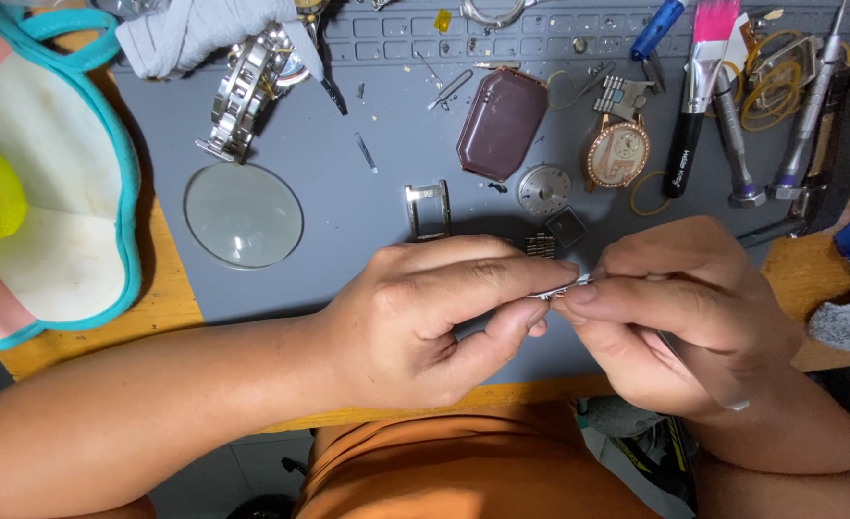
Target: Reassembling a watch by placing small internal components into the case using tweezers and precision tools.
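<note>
Near the middle of the frame, the fingers (540, 279) of the left hand (425, 322) and those of the right hand (679, 312) pinch from both sides a small silvery metal piece (561, 287), most of it hidden between the fingertips. It looks light, stiff, smooth and easy to drop, best held by its thin edges. A slim metal tool (703, 370) lies in the right palm. Above, on the grey mat (348, 192) covering the desk (170, 308), lie a magnifying lens (243, 214), a steel watch bracelet (244, 91) and a maroon case (502, 123).
</note>
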